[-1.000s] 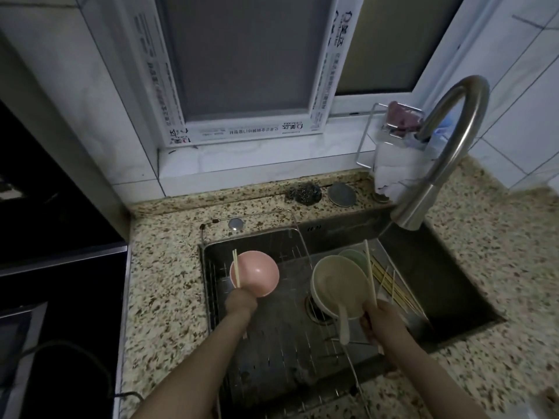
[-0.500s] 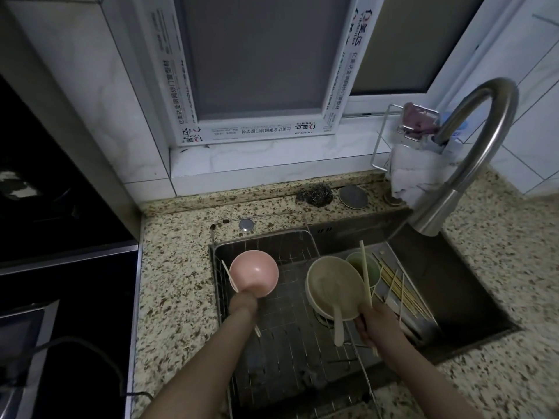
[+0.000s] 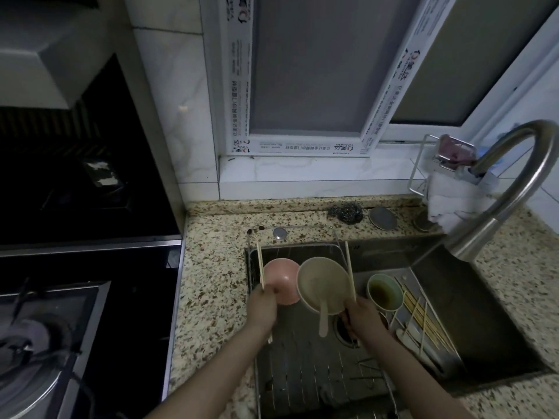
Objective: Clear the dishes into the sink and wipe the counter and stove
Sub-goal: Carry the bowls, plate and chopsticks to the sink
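Observation:
Over the steel sink (image 3: 490, 297), my left hand (image 3: 262, 306) grips a pink bowl (image 3: 279, 278) together with a chopstick (image 3: 259, 264). Just to its right, my right hand (image 3: 361, 317) holds a beige bowl (image 3: 322, 285) with a spoon (image 3: 323, 320) resting in it and a chopstick (image 3: 350, 273) alongside. The two bowls touch, the beige one overlapping the pink one's rim. A green bowl (image 3: 384, 290) with dark liquid stands in the sink next to several chopsticks (image 3: 423, 316). A wire rack (image 3: 308, 379) lies across the sink's left part.
The curved steel faucet (image 3: 514, 189) arches over the sink's right side. A steel scourer (image 3: 346, 212), a round plug (image 3: 382, 218) and a white cloth (image 3: 450, 201) on a wire holder sit behind the sink. A black gas stove (image 3: 54, 328) lies at the left beyond speckled counter (image 3: 211, 282).
Both hands have lifted and drawn together, so the beige bowl now overlaps the pink one. The view has shifted left, showing more of the stove.

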